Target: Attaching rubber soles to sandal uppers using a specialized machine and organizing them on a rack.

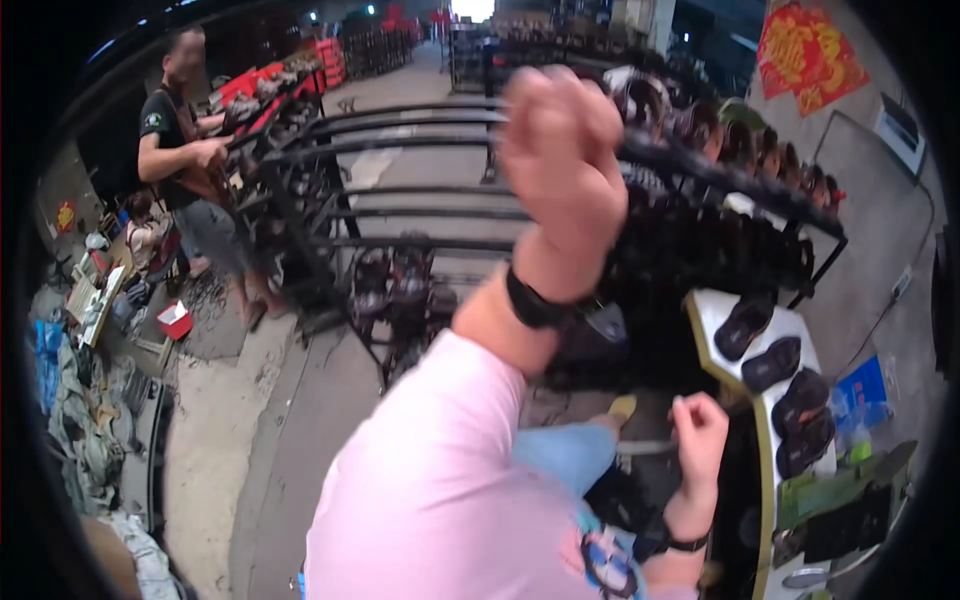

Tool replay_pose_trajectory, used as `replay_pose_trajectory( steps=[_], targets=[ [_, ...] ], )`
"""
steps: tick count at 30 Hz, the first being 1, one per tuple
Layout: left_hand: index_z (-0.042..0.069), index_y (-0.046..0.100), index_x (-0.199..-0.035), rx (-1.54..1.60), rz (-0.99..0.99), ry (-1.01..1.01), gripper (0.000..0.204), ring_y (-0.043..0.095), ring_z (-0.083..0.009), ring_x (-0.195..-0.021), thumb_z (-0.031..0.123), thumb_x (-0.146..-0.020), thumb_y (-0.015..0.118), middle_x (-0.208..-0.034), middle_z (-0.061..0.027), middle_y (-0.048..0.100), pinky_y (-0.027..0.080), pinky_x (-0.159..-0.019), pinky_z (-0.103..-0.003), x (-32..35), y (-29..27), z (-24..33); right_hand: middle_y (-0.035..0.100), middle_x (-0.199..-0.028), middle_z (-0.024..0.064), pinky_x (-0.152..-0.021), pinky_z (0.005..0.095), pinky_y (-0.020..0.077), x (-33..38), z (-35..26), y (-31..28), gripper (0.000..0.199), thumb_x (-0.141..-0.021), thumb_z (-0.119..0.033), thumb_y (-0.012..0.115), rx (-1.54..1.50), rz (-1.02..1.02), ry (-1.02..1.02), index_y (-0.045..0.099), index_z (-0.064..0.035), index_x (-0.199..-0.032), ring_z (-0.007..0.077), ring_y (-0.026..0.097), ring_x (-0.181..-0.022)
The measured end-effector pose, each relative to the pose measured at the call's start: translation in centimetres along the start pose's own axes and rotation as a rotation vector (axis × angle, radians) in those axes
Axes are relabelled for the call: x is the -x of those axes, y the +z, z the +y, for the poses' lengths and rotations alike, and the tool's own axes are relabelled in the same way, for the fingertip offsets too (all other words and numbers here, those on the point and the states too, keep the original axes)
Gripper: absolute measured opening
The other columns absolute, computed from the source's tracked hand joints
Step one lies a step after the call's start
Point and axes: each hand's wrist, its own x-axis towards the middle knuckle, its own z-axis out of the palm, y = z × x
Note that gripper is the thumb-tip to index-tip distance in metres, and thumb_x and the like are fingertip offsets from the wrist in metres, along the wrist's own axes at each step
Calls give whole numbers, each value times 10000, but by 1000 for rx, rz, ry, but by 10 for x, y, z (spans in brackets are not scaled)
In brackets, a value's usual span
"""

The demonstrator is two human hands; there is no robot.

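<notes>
My left hand [562, 140] is raised high in front of a black metal rack [420, 189]. Its fingers are curled into a fist, a little blurred, with no object showing in it. A black band [532, 302] circles that wrist, and a pink sleeve covers the upper arm. Lower down, my right hand [700, 432] hangs near the edge of a white table [712, 312], its fingers folded in and no object visible. On that table lie several dark shoes [772, 362], the closest things to my right hand, though it touches none.
More racks of shoes [735, 140] run along the right. At the left a person [190, 160] stands by another rack, and a second person [145, 235] sits farther back. A cloth heap [95, 420] lies at left. A green bin-like thing [835, 490] stands lower right.
</notes>
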Motion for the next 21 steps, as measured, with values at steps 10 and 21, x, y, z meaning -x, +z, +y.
replay_pose_trajectory(
  steps=[10, 21],
  targets=[
    [93, 363, -675, 358, -100, 54, 342, 203, -96, -465, 207, -984, 455, -570, 3, 283, 188, -464, -267, -49, -31, 76, 537, -629, -52, -541, 185, 365, 8, -43, 32, 163, -841, -23, 700, 20, -45, -25, 600, -20, -711, 8, 472, -579],
    [59, 379, -641, 510, -11, -212, 323, 286, -102, -492, 94, -939, 496, -581, -12, 356, 218, -473, -281, 24, -2, 35, 546, -637, -34, -523, 194, 366, 48, -37, 12, 202, -830, -31, 722, 4, 119, -48, 584, -4, -685, 18, 470, -579]
  ],
)
